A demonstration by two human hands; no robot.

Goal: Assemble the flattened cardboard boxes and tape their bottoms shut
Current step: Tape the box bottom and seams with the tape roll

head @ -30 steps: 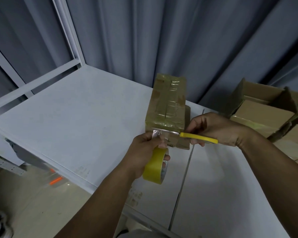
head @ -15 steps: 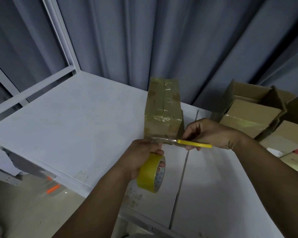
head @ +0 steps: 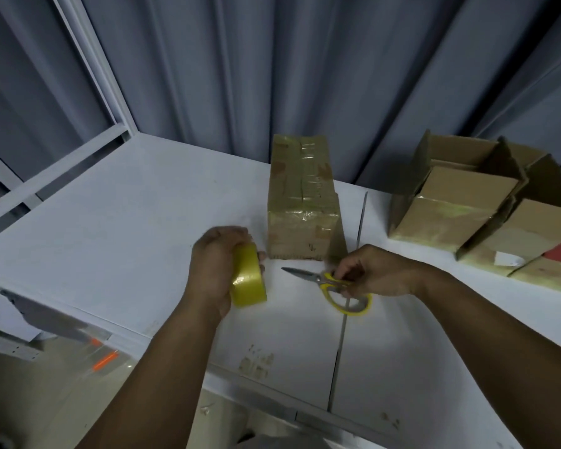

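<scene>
A white table (head: 110, 238) stands before a grey curtain (head: 272, 76), beside a white metal frame (head: 94, 59).

Cardboard box (head: 302, 202): brown, assembled, heavily taped face up, standing on white worktop (head: 110, 238). Tape roll (head: 248, 281): yellowish, on edge, gripped by left hand (head: 214, 270). Scissors (head: 334, 286): yellow-handled, blades together, held by right hand (head: 376, 273).

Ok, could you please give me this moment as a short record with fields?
left hand: grips the yellow tape roll
right hand: holds the yellow-handled scissors, blades closed, pointing left
taped box: stands on the white table, just beyond both hands
other boxes: grouped at the table's right, some with flaps up
</scene>
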